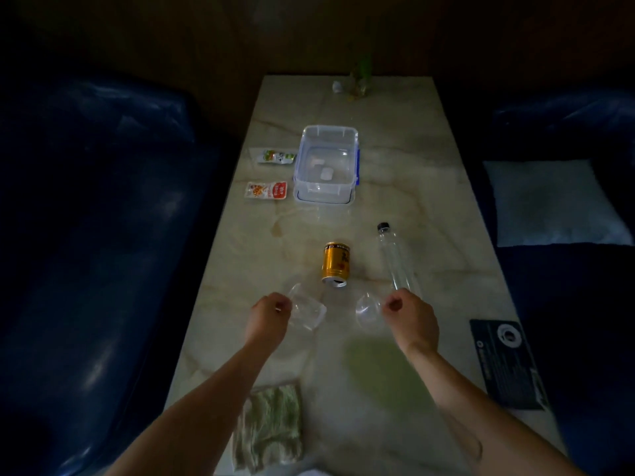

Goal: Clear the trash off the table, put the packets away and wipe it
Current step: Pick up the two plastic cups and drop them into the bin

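Observation:
On the pale marble table point(412, 187) my left hand point(269, 319) pinches a clear plastic cup point(307, 310) lying on its side. My right hand point(410, 321) pinches a second clear plastic cup point(367, 309) by its rim. Just beyond them a gold can point(335, 264) lies on its side, opening towards me. A clear empty bottle point(395, 261) with a black cap lies to its right. Two sauce packets, a green one point(276, 156) and a red one point(266, 190), lie left of an open clear plastic box point(325, 164). A folded greenish cloth point(271, 427) rests near the front edge.
A brownish ring stain point(276, 230) marks the table past the can. A dark card point(508, 362) lies at the right edge. Dark blue sofas flank both sides, with a white cushion point(549, 201) on the right one. A green bottle point(360, 77) stands at the far end.

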Demonstrator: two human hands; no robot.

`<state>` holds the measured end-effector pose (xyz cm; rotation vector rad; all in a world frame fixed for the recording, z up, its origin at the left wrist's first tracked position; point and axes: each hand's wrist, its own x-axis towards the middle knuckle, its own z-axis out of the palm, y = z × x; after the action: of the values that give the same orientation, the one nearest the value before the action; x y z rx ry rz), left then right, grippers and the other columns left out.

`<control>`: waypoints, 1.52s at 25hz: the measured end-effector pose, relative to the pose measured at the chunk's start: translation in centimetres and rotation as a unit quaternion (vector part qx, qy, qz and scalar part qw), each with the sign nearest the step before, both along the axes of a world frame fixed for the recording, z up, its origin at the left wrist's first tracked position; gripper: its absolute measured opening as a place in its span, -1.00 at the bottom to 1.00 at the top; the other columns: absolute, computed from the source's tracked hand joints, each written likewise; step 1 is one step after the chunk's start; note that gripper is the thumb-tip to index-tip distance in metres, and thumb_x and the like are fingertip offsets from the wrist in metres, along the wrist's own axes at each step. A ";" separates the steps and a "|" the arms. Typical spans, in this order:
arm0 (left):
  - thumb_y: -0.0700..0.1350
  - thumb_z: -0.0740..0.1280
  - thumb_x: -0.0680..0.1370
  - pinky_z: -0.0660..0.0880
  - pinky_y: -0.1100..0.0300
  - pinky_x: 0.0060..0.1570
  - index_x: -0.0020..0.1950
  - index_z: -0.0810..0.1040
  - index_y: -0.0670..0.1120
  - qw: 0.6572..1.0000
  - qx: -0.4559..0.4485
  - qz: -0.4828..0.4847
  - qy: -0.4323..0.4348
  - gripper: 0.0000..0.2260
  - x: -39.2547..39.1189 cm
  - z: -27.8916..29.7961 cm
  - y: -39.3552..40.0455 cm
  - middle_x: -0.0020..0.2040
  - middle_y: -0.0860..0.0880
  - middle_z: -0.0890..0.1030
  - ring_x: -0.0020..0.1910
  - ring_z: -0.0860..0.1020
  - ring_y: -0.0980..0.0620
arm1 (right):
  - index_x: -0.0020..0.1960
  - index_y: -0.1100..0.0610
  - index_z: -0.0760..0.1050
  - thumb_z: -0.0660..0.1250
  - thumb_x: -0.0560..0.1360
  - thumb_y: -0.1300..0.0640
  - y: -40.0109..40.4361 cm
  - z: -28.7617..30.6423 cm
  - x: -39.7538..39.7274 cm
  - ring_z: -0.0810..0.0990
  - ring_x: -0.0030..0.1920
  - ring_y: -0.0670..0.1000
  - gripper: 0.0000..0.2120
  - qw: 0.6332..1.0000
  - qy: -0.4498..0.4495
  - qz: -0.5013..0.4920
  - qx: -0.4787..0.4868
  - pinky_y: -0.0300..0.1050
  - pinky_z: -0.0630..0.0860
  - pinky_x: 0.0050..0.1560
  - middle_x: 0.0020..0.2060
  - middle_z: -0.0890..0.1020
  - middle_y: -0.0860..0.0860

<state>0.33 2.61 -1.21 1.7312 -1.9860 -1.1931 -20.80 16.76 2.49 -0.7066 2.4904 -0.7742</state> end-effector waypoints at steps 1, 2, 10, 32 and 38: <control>-0.14 0.34 0.51 0.49 0.22 -0.24 -0.20 0.56 0.10 1.000 0.002 -0.001 0.018 -0.86 0.6 0.3 0.6 -0.14 -0.07 0.68 -0.23 0.61 0.00 | -0.19 -0.01 0.57 0.34 0.44 0.11 1.0 0.1 0.8 0.64 -0.20 0.02 -0.94 0.999 -0.017 -0.023 -0.021 -0.16 0.48 -0.30 -0.23 0.68 -0.08; -0.12 0.35 0.50 0.50 0.22 -0.26 -0.18 0.57 0.09 0.999 0.006 -0.002 0.037 -0.88 1.1 0.7 1.2 -0.15 -0.06 0.69 -0.26 0.61 0.02 | -0.23 -0.03 0.56 0.36 0.43 0.12 2.2 0.2 1.6 0.64 -0.24 -0.04 -0.92 0.998 -0.031 -0.043 -0.040 -0.21 0.44 -0.35 -0.27 0.67 -0.11; -0.15 0.38 0.47 0.61 -0.03 -0.21 -0.20 0.59 0.08 0.984 0.103 -0.036 0.138 -0.88 6.8 1.8 9.1 -0.28 0.00 0.67 -0.32 0.63 0.02 | -0.25 0.00 0.57 0.48 0.38 0.20 15.5 -0.6 9.6 0.62 -0.30 0.09 -0.87 0.951 -0.133 -0.246 -0.133 0.13 0.56 -0.13 -0.33 0.69 0.08; -0.14 0.41 0.44 0.52 0.26 -0.31 -0.23 0.57 0.07 0.878 0.136 -0.445 0.108 -0.89 -7.5 3.8 42.0 -0.34 0.06 0.64 -0.35 0.57 0.09 | -0.11 0.03 0.64 0.46 0.39 0.23 54.7 2.2 16.6 0.66 -0.04 0.19 -0.87 0.737 -0.117 -0.613 -0.261 0.24 0.59 0.08 -0.09 0.70 0.12; -0.02 0.43 0.41 0.46 0.42 -0.37 -0.22 0.56 0.17 0.829 0.088 -0.548 0.063 -0.91 -11.1 1.8 53.7 -0.36 0.23 0.63 -0.45 0.52 0.31 | -0.21 0.02 0.64 0.46 0.42 0.25 66.2 1.3 17.1 0.67 -0.35 -0.05 -0.86 0.690 -0.116 -0.656 -0.283 -0.20 0.58 -0.37 -0.28 0.71 0.06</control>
<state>-10.75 56.32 0.57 0.3579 -2.9072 -1.7334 -3.66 82.97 3.78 1.2086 2.1485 -1.9488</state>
